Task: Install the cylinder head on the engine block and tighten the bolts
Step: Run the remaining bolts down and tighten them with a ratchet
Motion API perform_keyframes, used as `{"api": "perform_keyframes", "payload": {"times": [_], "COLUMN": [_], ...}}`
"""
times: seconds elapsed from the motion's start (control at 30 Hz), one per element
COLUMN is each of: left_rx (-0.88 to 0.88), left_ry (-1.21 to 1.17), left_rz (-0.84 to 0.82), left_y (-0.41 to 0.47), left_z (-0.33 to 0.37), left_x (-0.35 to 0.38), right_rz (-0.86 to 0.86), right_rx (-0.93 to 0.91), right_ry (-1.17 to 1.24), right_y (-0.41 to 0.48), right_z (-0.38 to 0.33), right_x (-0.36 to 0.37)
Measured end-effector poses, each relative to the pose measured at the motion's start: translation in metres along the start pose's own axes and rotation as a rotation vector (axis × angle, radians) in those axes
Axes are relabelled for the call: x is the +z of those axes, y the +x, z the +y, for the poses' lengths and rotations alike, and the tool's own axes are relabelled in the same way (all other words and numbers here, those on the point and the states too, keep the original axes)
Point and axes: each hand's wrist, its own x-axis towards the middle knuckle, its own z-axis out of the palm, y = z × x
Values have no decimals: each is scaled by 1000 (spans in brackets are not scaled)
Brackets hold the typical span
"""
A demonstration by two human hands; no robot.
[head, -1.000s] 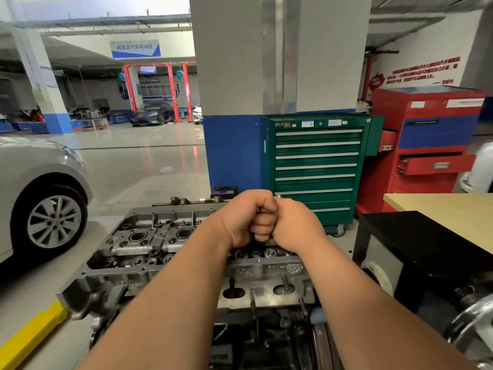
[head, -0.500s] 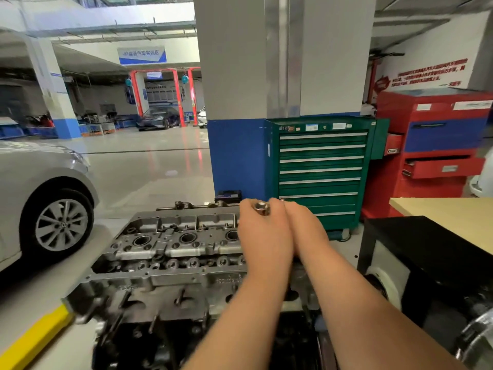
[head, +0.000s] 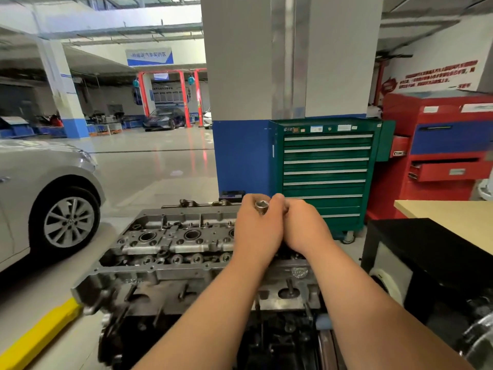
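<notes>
The grey metal cylinder head (head: pixel 170 244) sits on top of the dark engine block (head: pixel 186 340) in front of me. Both my hands are pressed together above its right part. My left hand (head: pixel 257 231) grips a tool whose shiny metal socket end (head: pixel 261 206) sticks out at the top of my fist. My right hand (head: pixel 304 228) is curled against it on the right, holding the same tool. The tool's shaft and the bolt under it are hidden by my hands.
A silver car (head: pixel 45 198) stands at the left, with a yellow kerb (head: pixel 40 335) on the floor below it. A green drawer cabinet (head: pixel 325 169) and a red tool cabinet (head: pixel 440 156) stand behind the engine. A black stand (head: pixel 426 252) and a wooden tabletop (head: pixel 453 214) are to the right.
My fists turned from knuckles facing me to an upright grip, so the socket end now shows at the top. The view shifted, showing more of the cylinder head's left side.
</notes>
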Motion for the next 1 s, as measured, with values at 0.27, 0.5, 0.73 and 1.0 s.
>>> {"api": "perform_keyframes", "payload": {"times": [0.27, 0.5, 0.73, 1.0], "left_rx": [128, 68, 36, 24], "left_ry": [1156, 1177, 1128, 1118], "left_rz": [-153, -113, -134, -145], "left_y": [46, 49, 46, 47], "left_z": [-37, -51, -51, -49], "left_x": [-131, -138, -142, -140], "right_rz": [-591, -205, -4, -330], "right_rx": [-2, 202, 126, 214], "right_ry": [927, 1018, 842, 1097], "right_y": [2, -3, -2, -2], "right_z": [-50, -65, -61, -66], "right_x": [-6, 18, 25, 13]}}
